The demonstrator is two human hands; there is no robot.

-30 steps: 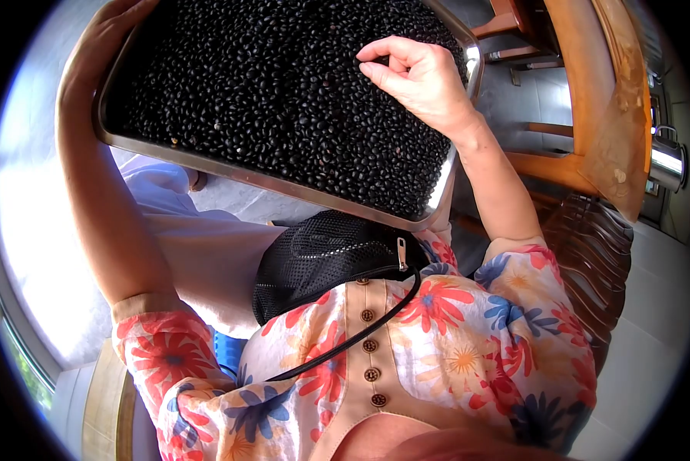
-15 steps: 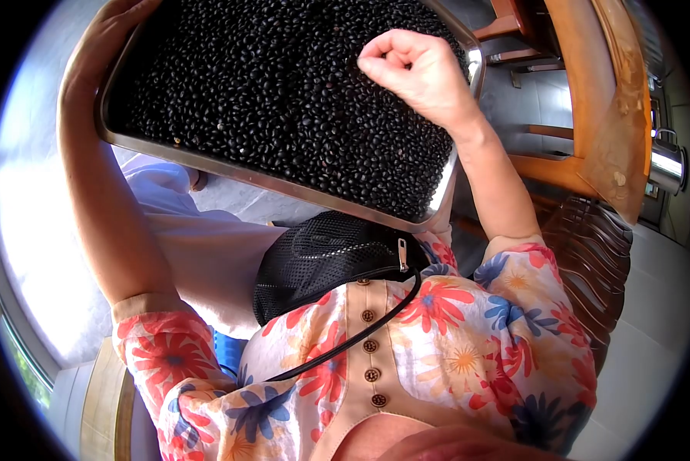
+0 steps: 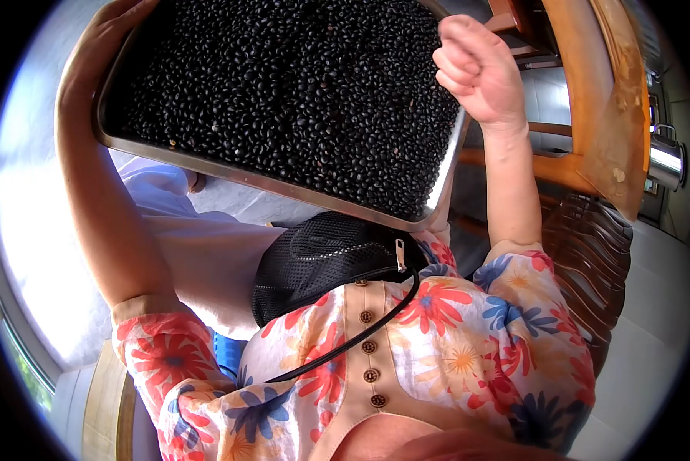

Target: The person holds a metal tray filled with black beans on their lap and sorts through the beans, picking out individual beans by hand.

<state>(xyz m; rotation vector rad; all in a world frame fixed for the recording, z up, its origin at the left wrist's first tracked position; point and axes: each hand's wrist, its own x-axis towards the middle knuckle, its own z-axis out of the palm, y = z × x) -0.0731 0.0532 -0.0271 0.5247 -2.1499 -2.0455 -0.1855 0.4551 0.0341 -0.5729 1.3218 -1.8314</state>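
Note:
A metal tray (image 3: pixel 230 175) full of small, shiny black beans (image 3: pixel 283 100) is tilted above my lap. My left hand (image 3: pixel 99 46) grips its left side; the fingertips run out of the frame at the top. Over the tray's right rim is my right hand (image 3: pixel 487 73), raised with the fingers curled in and the thumb and forefinger close together. Whatever may be between those fingertips is blurred and too small to make out. A few paler specks show among the beans.
A black mesh bag (image 3: pixel 322 257) with a zip rests on my lap under the tray. To the right are a wooden table (image 3: pixel 594 100), a slatted dark chair (image 3: pixel 587 269) and a shiny metal pot (image 3: pixel 667 161). A blue object (image 3: pixel 226 353) shows beside my left arm.
My right hand has moved from above the beans to the right, over the tray's rim, its fingers still curled. The left hand and the tray have hardly moved.

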